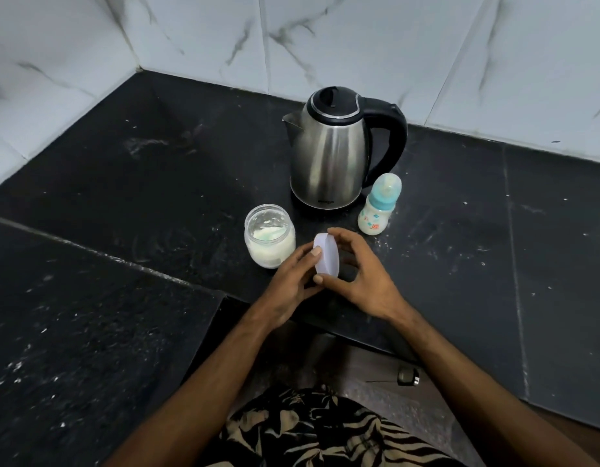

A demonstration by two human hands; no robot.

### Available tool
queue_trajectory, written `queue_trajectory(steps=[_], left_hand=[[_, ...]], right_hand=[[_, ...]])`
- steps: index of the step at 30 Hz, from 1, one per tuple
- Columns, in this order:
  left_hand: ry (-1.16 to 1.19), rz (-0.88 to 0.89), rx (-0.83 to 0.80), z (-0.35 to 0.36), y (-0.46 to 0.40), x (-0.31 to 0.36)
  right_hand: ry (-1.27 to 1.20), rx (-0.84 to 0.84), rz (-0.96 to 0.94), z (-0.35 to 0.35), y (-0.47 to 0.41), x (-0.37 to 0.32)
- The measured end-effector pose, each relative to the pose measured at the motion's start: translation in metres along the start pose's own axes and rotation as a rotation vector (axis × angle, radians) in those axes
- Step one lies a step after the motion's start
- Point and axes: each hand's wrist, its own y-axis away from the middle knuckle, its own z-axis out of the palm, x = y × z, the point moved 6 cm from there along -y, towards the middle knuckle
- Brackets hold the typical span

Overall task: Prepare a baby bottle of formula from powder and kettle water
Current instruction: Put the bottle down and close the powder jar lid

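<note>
From the head camera, both hands meet just in front of the person over a black stone counter (123, 183) set into a corner of white marbled wall tiles (342, 38). Between them sits a round white plastic lid (327, 254), tipped up on edge. The left hand (291, 281) pinches its near rim — thumb and a fingertip curled onto the edge — while the right hand (362, 274) cups the far side with bent fingers arching over the top.

Just left of the lid, touching the left hand's knuckles or nearly so, stands a clear open jar of white formula powder (270, 239), with what looks like a pale green scoop half buried inside. Behind the hands stands a brushed-steel electric kettle with a black lid and handle (332, 153), spout facing left. Just beside its right base stands a small baby bottle with a teal collar and clear cap (379, 205), upright, milky white inside.

At the bottom edge — patterned black and tan clothing (325, 429).
</note>
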Motion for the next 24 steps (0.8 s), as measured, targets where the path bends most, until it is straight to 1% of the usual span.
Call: queue_trajectory(steps=[4,7,9,11,14,16,17,19,22,24], left_hand=[[-0.144,-0.009,0.005,-0.031,0.014,0.002],[-0.282,-0.029,0.046,-0.059,0.024,0.007],[-0.363,-0.007,0.1,-0.075,0.031,0.014],[-0.423,0.089,0.228,-0.09,0.035,0.026],[-0.521,0.298,0.438,-0.109,0.038,0.049],[-0.608,0.376,0.497,-0.112,0.036,0.058],[-0.653,0.387,0.493,-0.112,0.034,0.061],[-0.715,0.37,0.417,-0.108,0.027,0.064],[-0.74,0.345,0.284,-0.096,0.016,0.066],[-0.738,0.354,0.234,-0.086,0.011,0.068]], right_hand=[[0.093,0.01,-0.079,-0.01,-0.02,-0.02],[0.193,-0.046,-0.15,-0.012,-0.04,-0.041],[0.282,-0.098,-0.24,-0.006,-0.054,-0.056],[0.354,-0.154,-0.303,0.003,-0.067,-0.068],[0.448,-0.24,-0.311,0.021,-0.085,-0.077],[0.496,-0.29,-0.29,0.034,-0.093,-0.077],[0.514,-0.308,-0.278,0.039,-0.096,-0.077],[0.542,-0.33,-0.267,0.048,-0.099,-0.074],[0.575,-0.334,-0.246,0.054,-0.101,-0.07],[0.58,-0.323,-0.231,0.055,-0.101,-0.067]])
